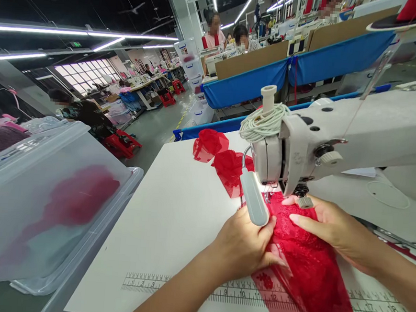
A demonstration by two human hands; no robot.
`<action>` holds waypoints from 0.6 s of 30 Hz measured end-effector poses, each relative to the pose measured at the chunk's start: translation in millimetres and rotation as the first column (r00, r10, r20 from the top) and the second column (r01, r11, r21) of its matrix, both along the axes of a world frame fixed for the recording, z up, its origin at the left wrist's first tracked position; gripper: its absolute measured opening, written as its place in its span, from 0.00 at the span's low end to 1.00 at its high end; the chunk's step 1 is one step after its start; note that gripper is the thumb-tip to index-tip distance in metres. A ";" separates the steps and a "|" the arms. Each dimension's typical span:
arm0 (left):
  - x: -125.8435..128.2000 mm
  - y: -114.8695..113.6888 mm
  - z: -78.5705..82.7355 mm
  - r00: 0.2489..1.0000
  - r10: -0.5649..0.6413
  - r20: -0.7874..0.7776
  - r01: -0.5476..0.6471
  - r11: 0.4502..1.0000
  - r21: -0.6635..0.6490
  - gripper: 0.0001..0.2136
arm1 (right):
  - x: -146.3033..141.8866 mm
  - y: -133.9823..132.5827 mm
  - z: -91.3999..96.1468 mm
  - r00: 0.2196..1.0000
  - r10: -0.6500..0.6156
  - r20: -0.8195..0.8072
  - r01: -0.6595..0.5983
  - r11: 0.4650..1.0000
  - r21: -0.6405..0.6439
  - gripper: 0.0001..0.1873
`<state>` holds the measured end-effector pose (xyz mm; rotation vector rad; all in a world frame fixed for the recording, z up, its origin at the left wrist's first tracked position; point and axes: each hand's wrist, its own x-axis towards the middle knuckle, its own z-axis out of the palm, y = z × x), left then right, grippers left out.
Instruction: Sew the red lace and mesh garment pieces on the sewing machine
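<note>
Red lace fabric [310,274] with a sheer flowered border lies under the needle area of a white sewing machine [368,130] and drapes toward me. Near the presser foot [268,197], my left hand [246,241] grips the fabric's left edge, with some fingertips hidden behind the small grey lamp [254,198]. On the other side, my right hand [327,223] holds the lace between thumb and fingers, partly behind the machine's head. Two more red sheer pieces, one crumpled [211,144] and one flatter [230,170], lie behind the needle on the white table [152,219].
A ruler scale [233,292] runs along the table's front. At left stands a translucent plastic bin [46,201] with red material inside. Coiled pale cord [266,124] sits on the machine head. Blue cloth troughs [249,85] and people at other machines are beyond.
</note>
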<state>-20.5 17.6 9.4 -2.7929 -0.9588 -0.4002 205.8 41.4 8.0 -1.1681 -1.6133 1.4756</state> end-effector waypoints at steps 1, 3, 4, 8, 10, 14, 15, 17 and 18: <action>1.3 0.0 -0.2 1.000 -0.012 0.007 0.012 1.000 -0.005 0.36 | 0.8 0.0 -0.9 1.000 0.023 -0.021 -0.024 0.999 -0.025 0.20; 3.4 -0.4 -0.8 1.000 0.002 0.020 -0.002 1.000 -0.009 0.35 | 3.2 0.9 -5.8 0.997 0.013 0.071 -0.016 0.999 0.040 0.17; 4.2 -0.9 -1.0 1.000 0.019 0.020 -0.019 1.000 -0.009 0.34 | 4.4 1.6 -9.2 0.988 -0.019 0.155 0.001 0.993 0.116 0.15; 5.5 -4.8 -1.5 0.999 0.051 0.011 -0.052 0.999 0.017 0.31 | 6.7 3.2 -18.2 0.896 -0.209 0.392 0.040 0.917 0.396 0.17; 5.3 -7.5 -2.8 0.998 0.062 0.010 -0.062 0.997 0.052 0.31 | 6.2 2.6 -17.0 0.866 -0.260 0.426 0.043 0.890 0.455 0.18; 3.7 -13.0 -7.0 0.997 0.076 -0.008 -0.074 0.991 0.112 0.34 | 4.8 1.5 -11.4 0.849 -0.306 0.431 0.061 0.867 0.495 0.20; 3.3 -14.1 -7.7 0.997 0.073 -0.008 -0.071 0.990 0.119 0.34 | 4.7 1.4 -11.3 0.844 -0.318 0.432 0.075 0.867 0.492 0.20; 2.8 -15.7 -8.1 0.997 0.074 -0.002 -0.073 0.989 0.128 0.34 | 4.9 1.4 -13.1 0.835 -0.332 0.438 0.100 0.876 0.471 0.20; 2.9 -16.1 -7.9 0.997 0.079 0.000 -0.078 0.988 0.130 0.34 | 5.1 1.4 -14.6 0.831 -0.332 0.446 0.108 0.883 0.457 0.19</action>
